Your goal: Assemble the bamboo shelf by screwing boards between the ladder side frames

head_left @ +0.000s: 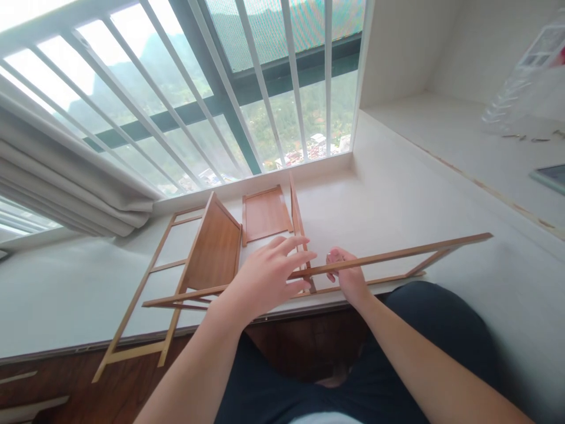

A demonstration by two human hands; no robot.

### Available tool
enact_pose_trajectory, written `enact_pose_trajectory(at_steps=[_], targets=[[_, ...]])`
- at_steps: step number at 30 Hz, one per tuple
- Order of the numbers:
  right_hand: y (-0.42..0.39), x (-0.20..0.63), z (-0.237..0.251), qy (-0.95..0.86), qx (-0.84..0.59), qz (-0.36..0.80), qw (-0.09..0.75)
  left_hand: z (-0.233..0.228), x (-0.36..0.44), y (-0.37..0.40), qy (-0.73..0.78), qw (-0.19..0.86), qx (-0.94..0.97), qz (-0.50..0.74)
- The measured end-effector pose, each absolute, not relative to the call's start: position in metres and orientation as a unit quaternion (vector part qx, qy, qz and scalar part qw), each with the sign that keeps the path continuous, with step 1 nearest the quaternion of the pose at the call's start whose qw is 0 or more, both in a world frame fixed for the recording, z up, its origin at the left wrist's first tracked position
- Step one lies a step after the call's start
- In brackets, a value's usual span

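A long, thin wooden ladder-like frame (397, 254) lies across the front of a white window ledge (397, 194). My right hand (346, 272) grips its top rail near the middle. My left hand (271, 274) hovers over the same rail just to the left, fingers spread, touching or nearly touching it. A second wooden frame (145, 282) lies flat on the ledge at the left, overhanging the edge. A brown shelf panel (214, 250) leans tilted on it. Another shelf panel (265, 215) lies flat behind my hands.
A barred window (247, 82) runs behind the ledge, with a bunched white curtain (66, 176) at the left. A raised white shelf (463, 141) at the right carries a clear plastic bag (525, 82) and small screws (525, 139). My dark-trousered legs (419, 353) are below.
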State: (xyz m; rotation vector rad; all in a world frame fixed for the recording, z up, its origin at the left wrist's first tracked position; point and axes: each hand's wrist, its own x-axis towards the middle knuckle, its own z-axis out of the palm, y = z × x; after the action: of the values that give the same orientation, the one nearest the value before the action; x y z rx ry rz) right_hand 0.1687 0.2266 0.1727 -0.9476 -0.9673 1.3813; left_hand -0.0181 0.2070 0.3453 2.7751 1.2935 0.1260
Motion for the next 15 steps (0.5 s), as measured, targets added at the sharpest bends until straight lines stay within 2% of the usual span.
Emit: enact_pose_trajectory(at_steps=[5,9,11,12,15], targets=[[0.226,0.166,0.170,-0.411,-0.407,0.590,0.563,0.349,-0.033,0.194,0.434,0.038,0.895,0.096],[0.219,0.168,0.172,-0.418,-0.417,0.587,0.554,0.331,-0.064,0.142,0.479,0.018,0.824,0.302],[0.213,0.171,0.174,-0.422,-0.423,0.585,0.549,0.297,-0.084,0.097,0.513,0.037,0.746,0.423],[0.210,0.173,0.175,-0.425,-0.427,0.584,0.544,0.274,-0.095,0.072,0.545,0.051,0.714,0.436],[0.199,0.179,0.173,-0.445,-0.462,0.562,0.522,0.188,-0.129,0.002,0.718,0.115,0.583,0.362]])
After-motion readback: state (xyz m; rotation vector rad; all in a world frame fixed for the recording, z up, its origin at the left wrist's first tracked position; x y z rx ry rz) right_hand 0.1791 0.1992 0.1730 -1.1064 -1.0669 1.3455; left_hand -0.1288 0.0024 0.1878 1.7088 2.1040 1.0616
